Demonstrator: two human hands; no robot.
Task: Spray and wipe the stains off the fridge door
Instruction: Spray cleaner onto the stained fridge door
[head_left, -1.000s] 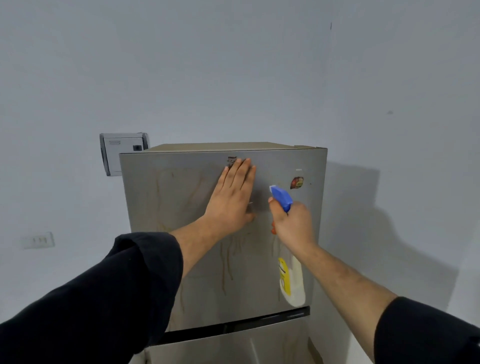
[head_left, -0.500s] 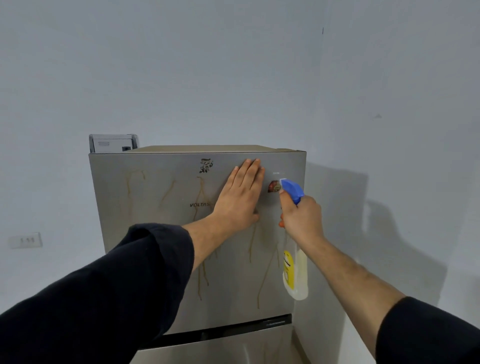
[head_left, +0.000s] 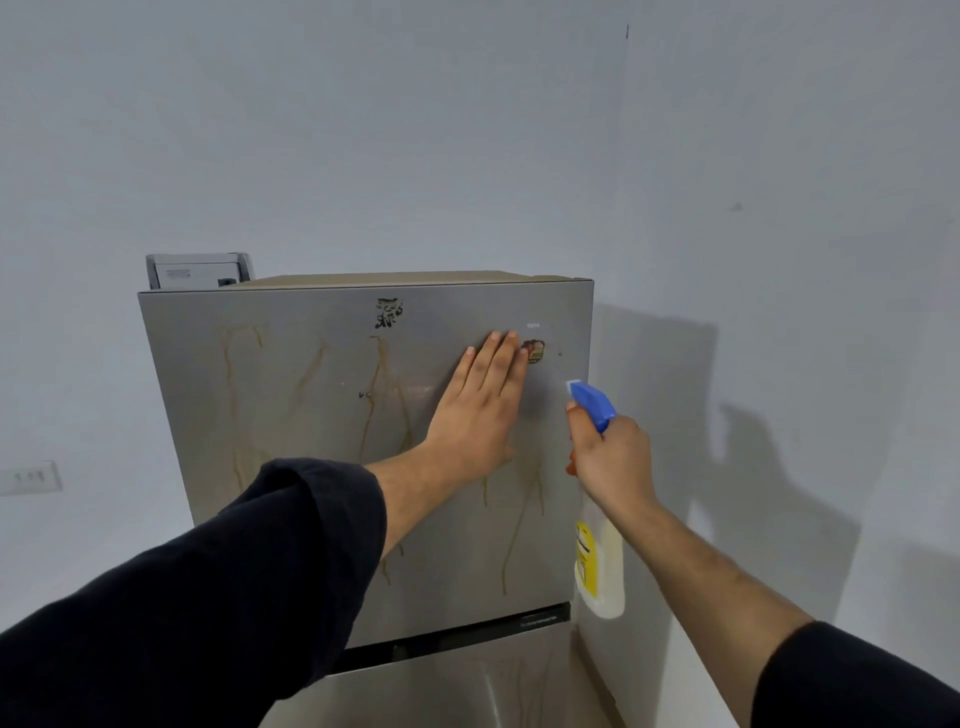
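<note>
**Flat palm on the door, sprayer up at the right edge**

The left hand (head_left: 480, 410) lies flat on the upper fridge door (head_left: 291, 426), fingers straight and pressed together, tips just beside a small round sticker (head_left: 533, 351). The palm covers most of the brand lettering; only the first letters peek out to its left, and what lies under the hand cannot be seen.

The right hand (head_left: 613, 462) is curled round the neck of the spray bottle (head_left: 602, 571). The trigger is buried in the fist, so I cannot tell whether a finger is on it. The blue nozzle (head_left: 589, 402) points up and left at the door, and the yellow label is too small to read.

Brown drip stains (head_left: 382, 384) streak the door from left to right, some running behind the forearm. The bottle hangs right at the door's right edge, with the side wall (head_left: 779, 364) close beyond. Left of the palm the door is wide and uncovered. A dark strip (head_left: 467, 631) marks its bottom edge, and the lower door (head_left: 441, 696) is cut off by the frame.
</note>
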